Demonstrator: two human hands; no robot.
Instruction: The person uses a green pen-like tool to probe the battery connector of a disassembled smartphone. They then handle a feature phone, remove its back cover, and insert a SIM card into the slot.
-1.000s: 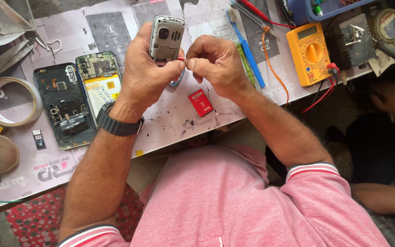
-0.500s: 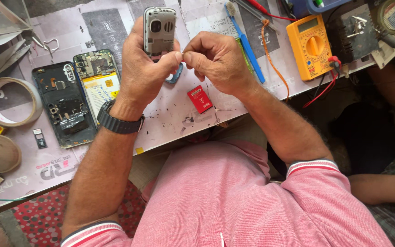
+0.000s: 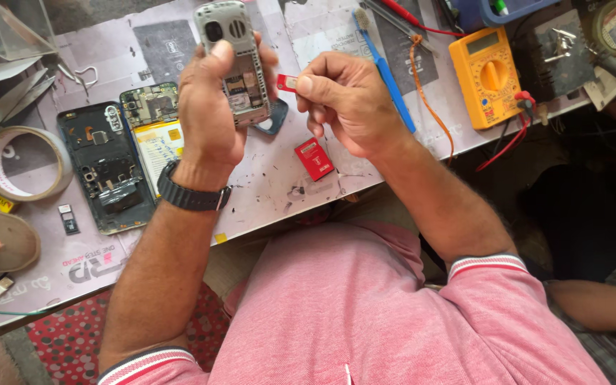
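One grey phone (image 3: 233, 60), one small red card (image 3: 286, 83), two hands.

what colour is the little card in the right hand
Red, with a pale patch; the card shows in the head view, pinched by the right hand.

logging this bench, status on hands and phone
Left hand grips open-backed grey phone above the bench. Right hand pinches small red card beside it. Nothing between them.

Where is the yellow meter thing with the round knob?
In the head view, the yellow meter lies at the upper right of the table, right of the blue toothbrush and beyond the right hand.
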